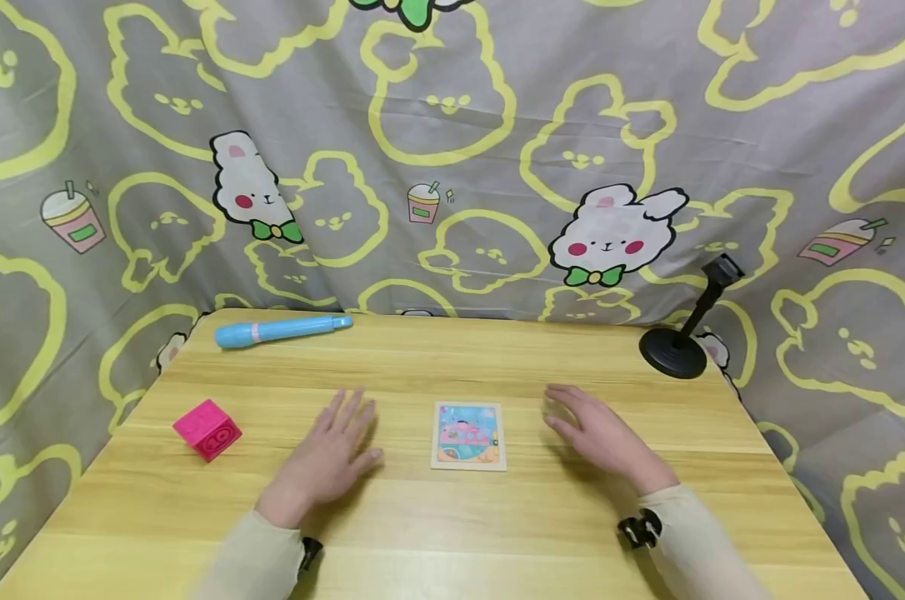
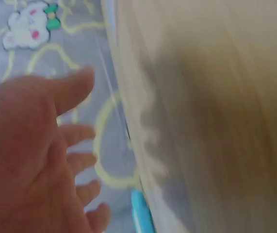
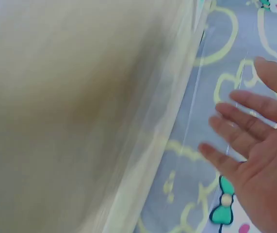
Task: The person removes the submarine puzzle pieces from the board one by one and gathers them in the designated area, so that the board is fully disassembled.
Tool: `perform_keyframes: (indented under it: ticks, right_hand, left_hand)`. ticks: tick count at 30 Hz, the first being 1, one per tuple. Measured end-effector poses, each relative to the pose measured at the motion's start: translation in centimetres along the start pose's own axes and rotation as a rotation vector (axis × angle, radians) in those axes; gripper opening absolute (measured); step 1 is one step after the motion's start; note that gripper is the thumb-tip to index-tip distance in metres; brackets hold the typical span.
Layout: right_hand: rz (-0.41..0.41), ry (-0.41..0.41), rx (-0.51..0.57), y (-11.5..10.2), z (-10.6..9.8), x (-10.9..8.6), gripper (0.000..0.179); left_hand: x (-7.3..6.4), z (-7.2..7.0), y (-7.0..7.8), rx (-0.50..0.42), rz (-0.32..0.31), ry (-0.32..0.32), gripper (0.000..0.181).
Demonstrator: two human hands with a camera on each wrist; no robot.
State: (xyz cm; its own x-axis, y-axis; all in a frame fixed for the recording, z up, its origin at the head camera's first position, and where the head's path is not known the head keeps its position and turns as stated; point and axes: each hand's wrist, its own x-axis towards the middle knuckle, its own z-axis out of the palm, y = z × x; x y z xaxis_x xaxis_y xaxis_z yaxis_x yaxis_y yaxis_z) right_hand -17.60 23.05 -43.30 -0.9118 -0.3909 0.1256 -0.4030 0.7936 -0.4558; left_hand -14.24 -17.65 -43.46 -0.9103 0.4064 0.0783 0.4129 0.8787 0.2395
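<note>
A small square picture card (image 1: 468, 436) with a blue and pink print lies flat on the wooden table between the two hands. To its left is my left hand (image 1: 327, 454), palm down with fingers spread and holding nothing. My right hand (image 1: 598, 437) is on the card's other side, its fingers extended and apart from the card. In the left wrist view the left hand (image 2: 36, 160) shows its palm and loosely bent fingers. The right hand (image 3: 259, 141) appears in the right wrist view with its fingers spread. A pink cube (image 1: 208, 429) stands left of the left hand.
A blue microphone-shaped stick (image 1: 283, 330) lies near the table's back left edge. At the back right stands a black stand (image 1: 673, 352) with a round base. Behind the wooden table (image 1: 422, 533) hangs a grey patterned curtain (image 1: 332, 100).
</note>
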Motion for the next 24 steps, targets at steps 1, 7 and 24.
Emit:
perform_keyframes:
  ticks: [1, 7, 24]
  right_hand:
    - [-0.010, -0.007, 0.025, -0.4, 0.2, 0.5, 0.048]
    - [-0.038, -0.072, 0.088, -2.8, 1.2, 3.2, 0.039]
    - [-0.138, -0.233, 0.104, -5.9, 4.9, 7.8, 0.033]
  left_hand:
    - [0.1, 0.1, 0.6, -0.013, 0.040, -0.016, 0.069]
    - [0.8, 0.7, 4.5, -0.061, 0.159, -0.093, 0.069]
    - [2.1, 2.4, 10.0, -0.059, 0.296, -0.242, 0.069]
